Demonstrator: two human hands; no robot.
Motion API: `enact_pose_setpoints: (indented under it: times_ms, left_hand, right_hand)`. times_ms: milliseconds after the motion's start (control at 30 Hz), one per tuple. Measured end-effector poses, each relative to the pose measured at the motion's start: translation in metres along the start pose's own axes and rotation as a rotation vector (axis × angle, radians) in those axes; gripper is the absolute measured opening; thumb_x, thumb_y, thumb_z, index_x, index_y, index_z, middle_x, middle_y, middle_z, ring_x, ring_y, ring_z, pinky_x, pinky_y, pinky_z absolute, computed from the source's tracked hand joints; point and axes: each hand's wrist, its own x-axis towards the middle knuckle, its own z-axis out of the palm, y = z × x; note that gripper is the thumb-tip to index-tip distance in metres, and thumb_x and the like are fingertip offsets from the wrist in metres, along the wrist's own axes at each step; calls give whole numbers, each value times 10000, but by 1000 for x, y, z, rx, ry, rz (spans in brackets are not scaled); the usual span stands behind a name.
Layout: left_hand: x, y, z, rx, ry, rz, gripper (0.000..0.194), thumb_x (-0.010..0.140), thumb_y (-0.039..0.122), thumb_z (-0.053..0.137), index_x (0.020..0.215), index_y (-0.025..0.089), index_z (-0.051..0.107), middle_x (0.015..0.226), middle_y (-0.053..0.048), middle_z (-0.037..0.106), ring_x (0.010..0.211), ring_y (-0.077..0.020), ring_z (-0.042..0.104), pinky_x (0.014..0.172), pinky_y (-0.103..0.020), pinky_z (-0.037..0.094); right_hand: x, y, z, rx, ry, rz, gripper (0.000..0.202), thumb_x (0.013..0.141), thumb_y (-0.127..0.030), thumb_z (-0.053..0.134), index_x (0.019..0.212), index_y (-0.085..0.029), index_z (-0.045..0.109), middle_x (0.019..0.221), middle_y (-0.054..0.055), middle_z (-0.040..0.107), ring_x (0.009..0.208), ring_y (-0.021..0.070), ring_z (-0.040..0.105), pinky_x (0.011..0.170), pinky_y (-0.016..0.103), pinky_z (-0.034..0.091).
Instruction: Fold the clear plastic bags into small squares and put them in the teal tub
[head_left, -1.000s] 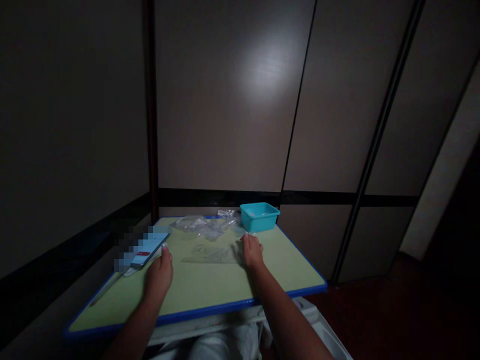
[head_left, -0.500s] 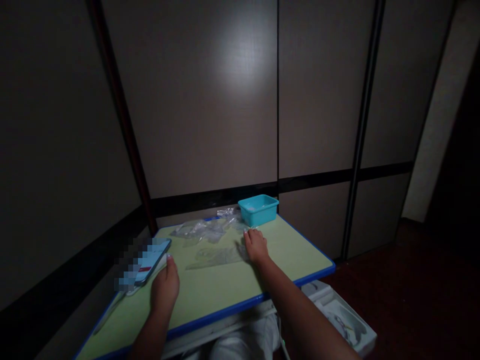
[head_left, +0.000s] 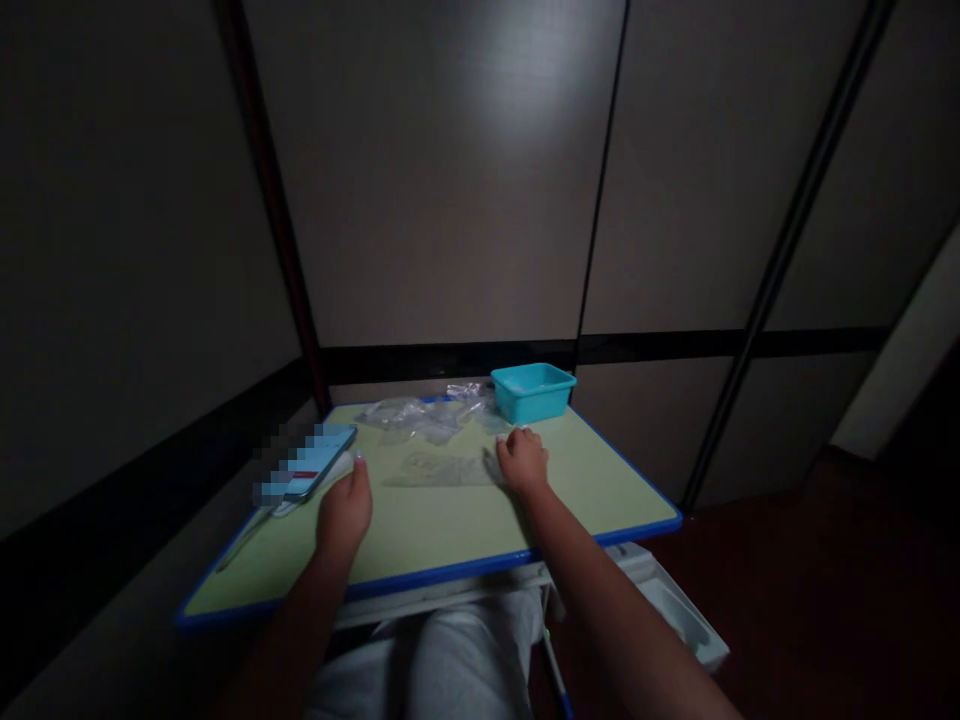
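1. Dark panels [head_left: 450, 180] rise beyond both hands, a patch of light glowing on the one ahead.
2. A dark reddish floor [head_left: 780, 580] stretches away, well to the right of the right hand.
3. A yellow table [head_left: 442, 540] edged in blue spreads beneath both hands, its near edge crossing under the forearms.
4. Pale trousers [head_left: 457, 650] show below the table, nearer the camera than either hand and between the two forearms.
5. A white tray [head_left: 682, 610] juts out below the table, to the right of the right hand; its contents are too dim to name.
6. Crumpled clear plastic [head_left: 409, 415] lies along the far side of the table, beyond the hands and mostly between them.
7. A turquoise tub [head_left: 534, 400] stands upright just beyond the right hand, the plastic close by its left side.
8. A flat clear bag [head_left: 439, 470] lies on the table between the hands, its right end by the right hand.
9. The right hand [head_left: 523, 458] curls its fingers at that end; whether it grips the bag cannot be told.
10. The left hand [head_left: 346, 510] points its thumb upward, its other fingers hidden, so its hold cannot be told.
11. A phone [head_left: 326, 455], partly pixelated, leans tilted just beyond and left of the left hand, screen lit.
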Motion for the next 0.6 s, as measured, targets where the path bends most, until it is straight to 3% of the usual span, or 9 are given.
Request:
enact_pose_setpoints:
  times_ms: [100, 233, 467, 600]
  left_hand:
    - [2, -2, 3, 4, -5, -1, 584, 873, 547, 208, 558, 185, 539, 574, -57, 579, 588, -196, 547, 558, -260, 358]
    - [3, -4, 5, 8, -3, -14, 600, 883, 538, 188, 627, 170, 586, 665, -88, 632, 685, -210, 587, 599, -256, 369]
    - [-1, 1, 1, 9, -14, 2, 591, 884, 533, 220, 609, 168, 596, 683, -101, 655, 697, -214, 601, 587, -248, 359]
    - [-1, 1, 1, 10, -1, 24, 573, 885, 519, 233, 605, 169, 590, 658, -87, 635, 647, -196, 574, 559, -244, 331]
  right_hand:
    - [1, 0, 1, -39, 57, -8, 290, 866, -393, 357, 865, -165, 536, 972, 117, 549, 954, 252, 456, 737, 357, 325]
    - [-5, -2, -2, -91, 90, -125, 257, 863, -376, 363, 881, -175, 522, 989, 106, 538, 976, 248, 437, 770, 362, 301]
    - [-14, -9, -3, -70, -22, -273, 263, 846, -393, 388, 952, -194, 524, 1056, 107, 534, 1029, 244, 430, 877, 381, 268]
    - [-13, -8, 3, -68, -99, -269, 378, 864, -444, 336, 1109, -203, 494, 1237, 114, 480, 1152, 242, 385, 984, 470, 177]
